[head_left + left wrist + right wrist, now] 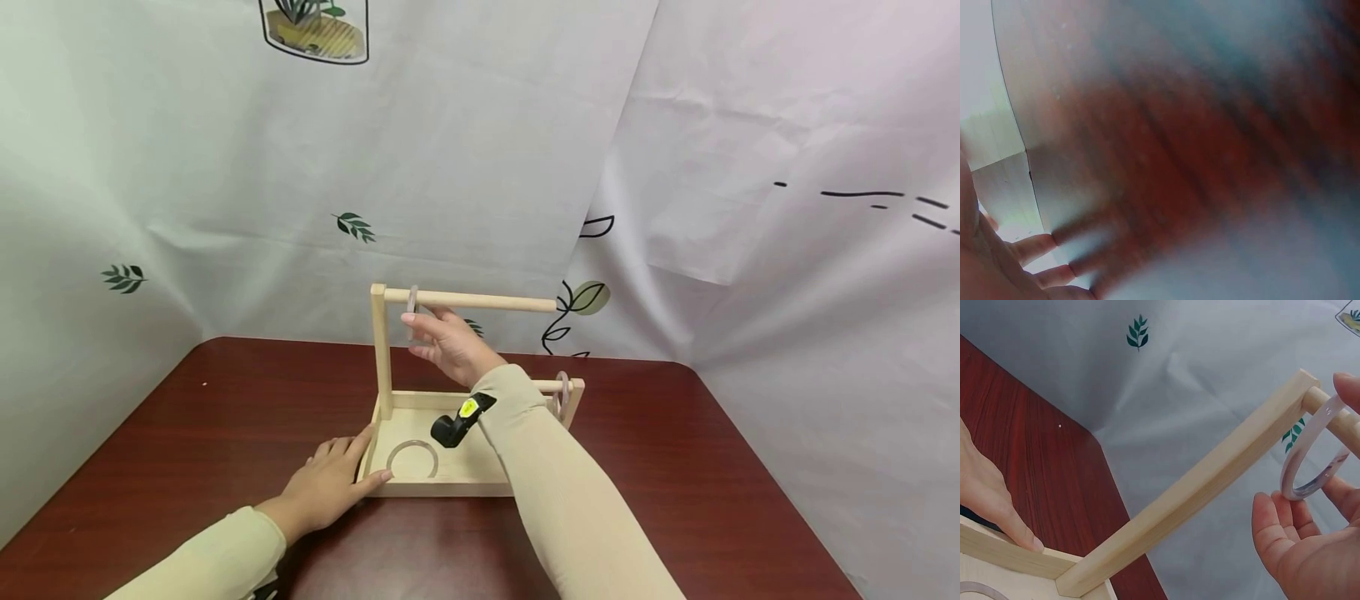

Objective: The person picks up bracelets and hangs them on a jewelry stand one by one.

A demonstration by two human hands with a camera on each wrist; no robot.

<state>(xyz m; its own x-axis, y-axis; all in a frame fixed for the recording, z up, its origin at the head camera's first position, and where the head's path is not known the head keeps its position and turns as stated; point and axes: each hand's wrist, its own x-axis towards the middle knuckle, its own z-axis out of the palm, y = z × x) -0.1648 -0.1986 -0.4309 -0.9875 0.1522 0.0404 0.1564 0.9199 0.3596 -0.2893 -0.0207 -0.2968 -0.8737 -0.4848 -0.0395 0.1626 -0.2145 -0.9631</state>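
Note:
A pale wooden stand has a tray base [465, 489], a tall left post [382, 354] and an upper rod [487, 301]. Around that rod, near the post, is a translucent pale bangle [1300, 453]. My right hand [457, 346] holds this bangle, thumb at its upper part and fingers below. A second bangle [413, 443] lies in the tray's front left. At the right, more bangles [563, 388] hang on a lower rod [546, 386], partly behind my right sleeve. My left hand [326, 483] rests on the tray's left front corner, fingers extended along its side.
The stand sits on a dark red wooden table [187, 467]. A whitish printed cloth [480, 167] hangs behind and beside the table. A black wrist camera [459, 422] on my right sleeve is over the tray.

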